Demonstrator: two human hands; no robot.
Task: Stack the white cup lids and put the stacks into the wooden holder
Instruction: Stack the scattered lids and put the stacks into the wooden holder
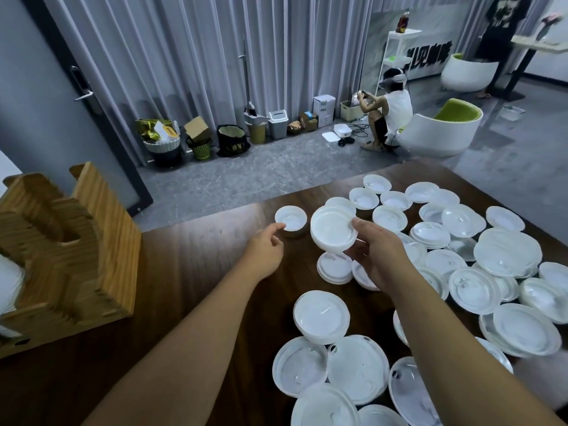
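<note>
Lids point(507, 252) are lying scattered in white heaps over the right half of the dark table point(190, 247), many overlapping, some nested in twos and threes, spreading from the far edge down to the near corner. The table is taking up the lower part of the view, with a grey floor and pale curtains point(190, 56) hanging beyond it. At the left edge the holder point(76, 241) is standing upright on the table, a wooden block with slots cut into its top; something white is showing at its left side, too cropped to tell what. Well apart from it, across bare wood, both forearms are reaching forward. The right hand point(378, 256) is gripping a stack point(333, 230) of nested lids above the table, thumb curled over the upper rim and fingers wrapped beneath, the stack tilting toward the camera. The left hand point(266, 247) is holding nothing, its fingers loosely curled, with the fingertips touching or just beside a single lid point(290, 218) lying alone near the far table edge, left of the stack; I cannot tell if there is contact. In the background a row of bins point(233, 136) and boxes is sitting along the curtain, a person is crouching by a white and green chair point(442, 130), and another person is standing at the far right
</note>
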